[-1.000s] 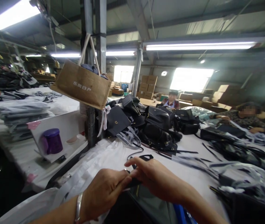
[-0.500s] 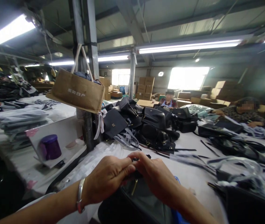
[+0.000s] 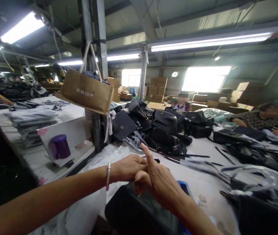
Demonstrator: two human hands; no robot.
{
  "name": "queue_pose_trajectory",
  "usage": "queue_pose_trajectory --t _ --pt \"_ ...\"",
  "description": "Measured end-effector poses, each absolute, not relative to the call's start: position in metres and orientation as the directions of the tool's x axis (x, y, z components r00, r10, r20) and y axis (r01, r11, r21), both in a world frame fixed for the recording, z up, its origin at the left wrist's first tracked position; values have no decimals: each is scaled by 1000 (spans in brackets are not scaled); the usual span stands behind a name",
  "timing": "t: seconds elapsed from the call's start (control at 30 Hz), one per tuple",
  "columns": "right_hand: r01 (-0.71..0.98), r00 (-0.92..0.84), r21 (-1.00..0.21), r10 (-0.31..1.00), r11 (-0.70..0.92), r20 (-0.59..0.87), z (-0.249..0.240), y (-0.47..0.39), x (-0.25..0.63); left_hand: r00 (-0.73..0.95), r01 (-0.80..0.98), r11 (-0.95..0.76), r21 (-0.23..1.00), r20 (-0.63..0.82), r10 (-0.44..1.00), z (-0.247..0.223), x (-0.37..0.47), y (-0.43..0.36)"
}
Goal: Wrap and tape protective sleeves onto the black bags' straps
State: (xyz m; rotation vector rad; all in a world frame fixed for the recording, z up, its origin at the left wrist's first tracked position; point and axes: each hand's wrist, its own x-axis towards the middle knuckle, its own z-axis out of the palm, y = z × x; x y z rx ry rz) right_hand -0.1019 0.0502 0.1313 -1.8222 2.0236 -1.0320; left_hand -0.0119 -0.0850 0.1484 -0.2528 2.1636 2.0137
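A black bag point(image 3: 139, 212) with a smooth dark front stands at the table's near edge, directly below my hands. My left hand point(image 3: 127, 167), with a silver bangle at its wrist, reaches across to the bag's top. Its fingers are curled there, with their tips hidden behind my right hand. My right hand point(image 3: 159, 181) is over the bag's upper front, crossing in front of the left fingertips. Its index finger points up and away, with the thumb apart and bent. A small gold-coloured zip pull shows just below the thumb.
Black bags point(image 3: 164, 122) lie heaped beyond my hands. A blue object point(image 3: 185, 187) is behind the bag. Plastic-wrapped straps point(image 3: 251, 173) lie right. A post carries a brown tote point(image 3: 86, 89); a purple cup point(image 3: 60, 147) stands left. People work at tables around.
My right index finger has straightened and lifted away from the bag's top, where both hands were together. My left forearm has come further into view. The whole view has shifted slightly.
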Motion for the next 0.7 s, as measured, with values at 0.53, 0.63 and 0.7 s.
queue_pose_trajectory --t 0.53,0.63,0.7 --pt "-718 -121 -691 -961 -88 249 120 25 -127 -943 -333 -299 894 -305 136 123 19 -132" --pt "-692 -198 -716 -928 -95 315 126 26 -140 -948 -302 -297 906 -254 190 122 41 -148" --pt "-712 -298 -699 -876 -60 378 128 28 -155 -939 -316 -273 909 -258 226 123 68 -162"
